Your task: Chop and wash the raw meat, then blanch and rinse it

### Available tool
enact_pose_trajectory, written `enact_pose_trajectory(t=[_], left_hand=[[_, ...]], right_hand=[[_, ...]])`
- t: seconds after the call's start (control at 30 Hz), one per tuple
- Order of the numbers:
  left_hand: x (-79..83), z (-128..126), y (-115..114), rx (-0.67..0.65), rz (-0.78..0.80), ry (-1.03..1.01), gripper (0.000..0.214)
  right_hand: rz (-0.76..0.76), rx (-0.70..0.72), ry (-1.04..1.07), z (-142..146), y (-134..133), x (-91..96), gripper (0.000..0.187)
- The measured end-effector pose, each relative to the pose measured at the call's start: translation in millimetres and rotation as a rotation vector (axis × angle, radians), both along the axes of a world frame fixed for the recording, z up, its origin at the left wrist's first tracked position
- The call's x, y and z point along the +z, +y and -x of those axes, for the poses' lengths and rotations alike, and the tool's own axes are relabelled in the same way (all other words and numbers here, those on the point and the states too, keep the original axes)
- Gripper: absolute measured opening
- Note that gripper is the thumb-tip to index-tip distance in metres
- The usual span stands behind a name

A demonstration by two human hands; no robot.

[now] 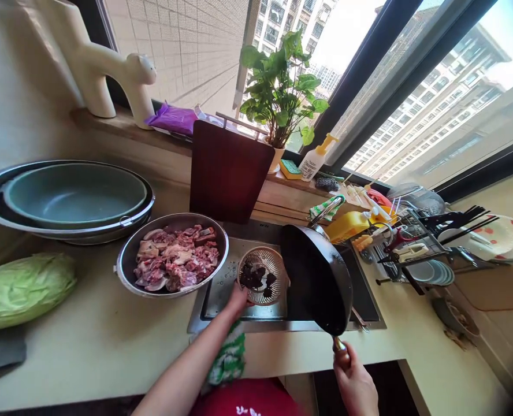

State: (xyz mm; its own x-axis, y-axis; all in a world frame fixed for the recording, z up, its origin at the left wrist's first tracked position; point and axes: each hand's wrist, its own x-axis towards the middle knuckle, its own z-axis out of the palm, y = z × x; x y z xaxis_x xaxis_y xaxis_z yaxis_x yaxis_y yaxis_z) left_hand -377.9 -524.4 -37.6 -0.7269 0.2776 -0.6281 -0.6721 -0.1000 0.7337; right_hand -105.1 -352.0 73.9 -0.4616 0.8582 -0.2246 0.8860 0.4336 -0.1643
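Note:
My left hand grips the rim of a small beige strainer basket and holds it tilted over the sink. Dark pieces lie in the basket. My right hand is closed round the handle of a black wok, which is tipped up on its side over the sink, right beside the basket. A metal bowl of raw red meat stands on the counter just left of the sink.
A green cabbage lies at the left, with stacked basins behind it. A dark cutting board leans on the sill by a potted plant. A dish rack with plates and utensils fills the right.

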Motion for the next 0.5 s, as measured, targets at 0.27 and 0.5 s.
enact_pose_trajectory(t=[0.27, 0.5], left_hand=[[2.2, 5, -20, 0.223, 0.089, 0.024, 0.032], [39.7, -15, -13, 0.301, 0.004, 0.059, 0.015]], right_hand=[[0.070, 0.209, -0.022, 22, 66, -6.6, 0.026], [0.509, 0.290, 0.065, 116, 54, -56.5, 0.025]])
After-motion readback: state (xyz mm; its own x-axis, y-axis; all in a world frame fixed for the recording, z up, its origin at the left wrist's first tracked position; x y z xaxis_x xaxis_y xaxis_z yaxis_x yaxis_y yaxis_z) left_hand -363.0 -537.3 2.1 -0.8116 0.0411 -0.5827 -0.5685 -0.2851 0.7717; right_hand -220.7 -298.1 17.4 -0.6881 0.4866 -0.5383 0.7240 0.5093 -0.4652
